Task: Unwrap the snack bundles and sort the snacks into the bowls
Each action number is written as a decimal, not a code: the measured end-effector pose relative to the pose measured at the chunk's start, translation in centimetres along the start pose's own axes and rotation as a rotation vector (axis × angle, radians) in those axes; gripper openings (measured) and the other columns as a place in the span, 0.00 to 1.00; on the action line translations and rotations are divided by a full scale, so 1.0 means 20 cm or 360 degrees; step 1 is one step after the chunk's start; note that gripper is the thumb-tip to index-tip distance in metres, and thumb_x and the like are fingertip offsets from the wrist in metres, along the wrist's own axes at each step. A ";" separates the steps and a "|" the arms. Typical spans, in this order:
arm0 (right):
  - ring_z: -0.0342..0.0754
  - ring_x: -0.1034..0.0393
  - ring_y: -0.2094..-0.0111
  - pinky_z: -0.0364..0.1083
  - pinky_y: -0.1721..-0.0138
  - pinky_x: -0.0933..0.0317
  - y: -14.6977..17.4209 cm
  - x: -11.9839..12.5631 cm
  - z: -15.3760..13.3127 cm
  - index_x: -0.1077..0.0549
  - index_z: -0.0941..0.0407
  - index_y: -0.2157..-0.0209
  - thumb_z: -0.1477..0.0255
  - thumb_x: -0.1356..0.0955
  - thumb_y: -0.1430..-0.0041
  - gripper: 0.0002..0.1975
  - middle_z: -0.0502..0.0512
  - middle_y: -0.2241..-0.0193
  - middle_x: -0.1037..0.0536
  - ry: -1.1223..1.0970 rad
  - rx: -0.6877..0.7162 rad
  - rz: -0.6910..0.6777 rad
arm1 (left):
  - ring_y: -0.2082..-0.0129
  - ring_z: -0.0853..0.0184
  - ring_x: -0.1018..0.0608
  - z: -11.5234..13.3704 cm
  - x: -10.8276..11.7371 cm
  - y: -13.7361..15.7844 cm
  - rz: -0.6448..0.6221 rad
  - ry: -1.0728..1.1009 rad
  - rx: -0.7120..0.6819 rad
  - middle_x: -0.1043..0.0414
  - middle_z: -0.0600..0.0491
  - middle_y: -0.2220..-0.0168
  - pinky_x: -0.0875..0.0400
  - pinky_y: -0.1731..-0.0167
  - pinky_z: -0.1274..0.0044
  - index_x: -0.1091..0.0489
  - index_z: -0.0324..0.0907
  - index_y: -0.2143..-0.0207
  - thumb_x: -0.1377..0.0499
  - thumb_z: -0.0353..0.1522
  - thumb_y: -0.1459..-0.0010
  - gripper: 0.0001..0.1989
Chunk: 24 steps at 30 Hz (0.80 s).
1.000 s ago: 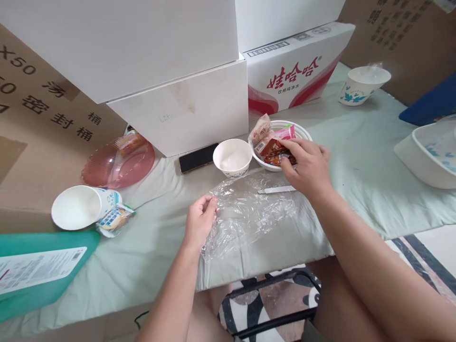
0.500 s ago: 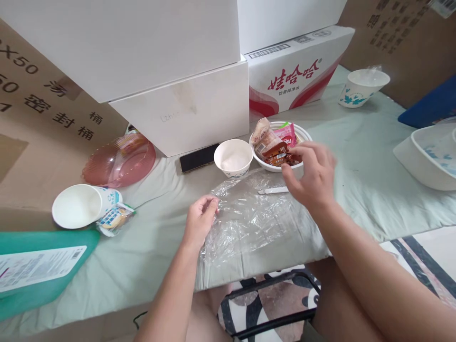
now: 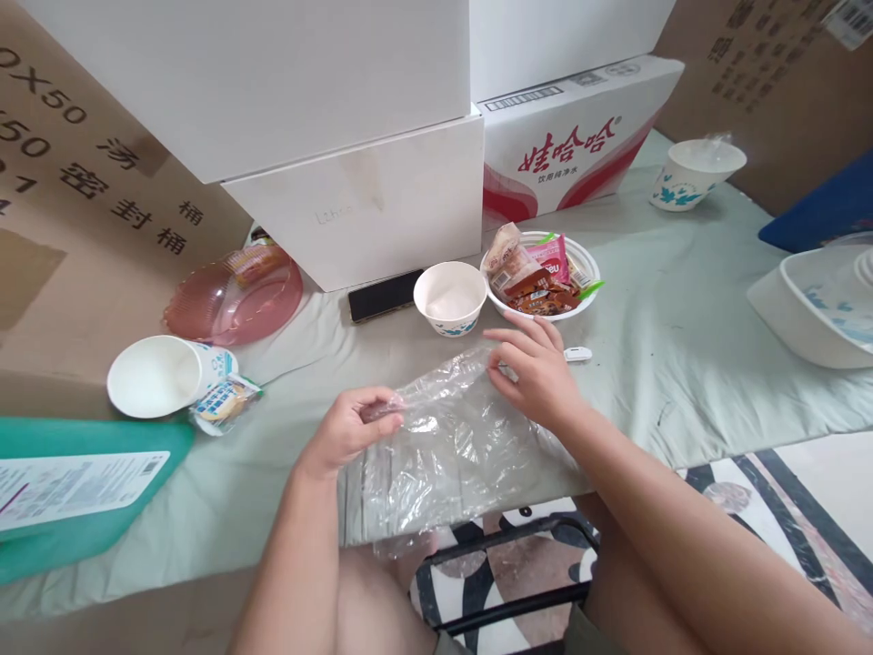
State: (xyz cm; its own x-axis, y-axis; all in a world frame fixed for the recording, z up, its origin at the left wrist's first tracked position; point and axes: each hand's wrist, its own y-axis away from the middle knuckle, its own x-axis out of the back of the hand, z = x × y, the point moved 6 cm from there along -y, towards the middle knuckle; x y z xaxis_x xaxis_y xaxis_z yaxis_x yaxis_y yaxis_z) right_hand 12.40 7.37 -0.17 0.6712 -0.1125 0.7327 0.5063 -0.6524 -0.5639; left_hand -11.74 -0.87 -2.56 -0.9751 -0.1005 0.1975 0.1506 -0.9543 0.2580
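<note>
A clear plastic bag (image 3: 443, 455) is stretched between my hands, its lower part hanging over the table's front edge. My left hand (image 3: 351, 428) pinches its upper left edge between thumb and fingers. At the upper right edge, my right hand (image 3: 528, 364) pinches the film with thumb and index finger, the other fingers extended. Just beyond the bag stands a white paper bowl (image 3: 450, 298) with a blue leaf print. Beside it, a white bowl (image 3: 587, 264) holds several wrapped snacks (image 3: 536, 277). A slim white object (image 3: 578, 354) lies partly hidden behind my right hand.
A black phone (image 3: 386, 296) lies by white boxes (image 3: 382, 209). To the left are a pink clear plate (image 3: 273, 305), a tipped paper cup (image 3: 154, 377), a wrapped snack (image 3: 227, 403) and a green container (image 3: 88, 500). Rightward stand a paper cup (image 3: 692, 177) and a white tub (image 3: 805, 309).
My right hand has come down and left from beside the snack bowl onto the bag's edge. My left hand has moved slightly left and down, drawing the bag nearer to me.
</note>
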 end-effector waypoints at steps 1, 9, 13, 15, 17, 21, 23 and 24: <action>0.57 0.26 0.45 0.62 0.39 0.43 0.00 0.02 -0.02 0.30 0.52 0.69 0.78 0.34 0.37 0.08 0.52 0.60 0.16 -0.0028 0.0023 0.0053 | 0.80 0.72 0.32 -0.01 0.03 -0.01 0.0122 0.0007 -0.0013 0.29 0.55 0.79 0.37 0.78 0.80 0.23 0.41 0.75 0.29 0.35 0.64 0.11; 0.58 0.26 0.48 0.59 0.47 0.32 0.09 0.13 -0.02 0.34 0.48 0.45 0.69 0.25 0.45 0.28 0.59 0.51 0.22 -0.0711 0.0111 0.0323 | 0.78 0.75 0.30 -0.07 0.19 -0.07 0.0773 0.0571 -0.0170 0.30 0.59 0.78 0.36 0.76 0.83 0.29 0.40 0.74 0.25 0.36 0.66 0.19; 0.63 0.40 0.33 0.64 0.36 0.41 0.11 -0.04 0.12 0.41 0.49 0.36 0.63 0.23 0.47 0.40 0.66 0.34 0.36 -0.0765 -0.0104 -0.0076 | 0.77 0.73 0.27 -0.04 0.16 -0.08 0.0508 0.0921 -0.0219 0.30 0.59 0.78 0.30 0.74 0.80 0.31 0.42 0.75 0.21 0.38 0.68 0.23; 0.63 0.42 0.32 0.65 0.35 0.43 0.10 -0.10 0.16 0.37 0.49 0.40 0.65 0.24 0.46 0.34 0.65 0.33 0.37 -0.0748 -0.0219 -0.0179 | 0.79 0.74 0.28 -0.03 0.15 -0.08 0.0365 0.0983 -0.0218 0.31 0.60 0.78 0.31 0.76 0.81 0.32 0.42 0.76 0.21 0.38 0.66 0.23; 0.63 0.42 0.31 0.66 0.35 0.44 0.08 -0.13 0.17 0.31 0.51 0.52 0.69 0.27 0.44 0.19 0.64 0.33 0.36 -0.0784 -0.0303 -0.0206 | 0.80 0.75 0.29 -0.02 0.14 -0.08 0.0240 0.1003 -0.0217 0.33 0.61 0.79 0.33 0.78 0.81 0.32 0.42 0.77 0.21 0.38 0.65 0.23; 0.60 0.32 0.38 0.64 0.40 0.38 0.05 -0.10 0.11 0.38 0.51 0.72 0.71 0.31 0.40 0.10 0.58 0.54 0.19 -0.1077 -0.0372 -0.0132 | 0.82 0.76 0.31 -0.04 0.12 -0.09 0.0188 0.1001 -0.0238 0.33 0.61 0.79 0.35 0.81 0.82 0.32 0.42 0.76 0.21 0.38 0.63 0.22; 0.55 0.22 0.52 0.60 0.45 0.33 0.06 -0.04 0.12 0.39 0.50 0.70 0.70 0.31 0.39 0.11 0.51 0.68 0.20 -0.1245 -0.0503 0.0048 | 0.81 0.76 0.30 -0.06 0.13 -0.09 0.0297 0.0962 -0.0241 0.31 0.60 0.78 0.35 0.80 0.83 0.31 0.42 0.75 0.21 0.38 0.63 0.22; 0.52 0.22 0.59 0.57 0.48 0.32 0.07 -0.01 0.13 0.38 0.49 0.67 0.69 0.30 0.39 0.10 0.48 0.71 0.23 -0.1325 -0.0581 0.0160 | 0.80 0.76 0.30 -0.06 0.13 -0.09 0.0364 0.0936 -0.0239 0.31 0.60 0.78 0.35 0.79 0.84 0.31 0.42 0.74 0.21 0.38 0.64 0.23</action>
State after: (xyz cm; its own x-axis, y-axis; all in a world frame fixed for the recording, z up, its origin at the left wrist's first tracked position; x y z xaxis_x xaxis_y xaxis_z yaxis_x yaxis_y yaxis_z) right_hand 14.37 8.40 -2.08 0.9483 0.3025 0.0955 0.3165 -0.8813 -0.3509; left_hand -14.82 0.32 -3.67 -0.8537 -0.4027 -0.3303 0.3824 -0.9152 0.1275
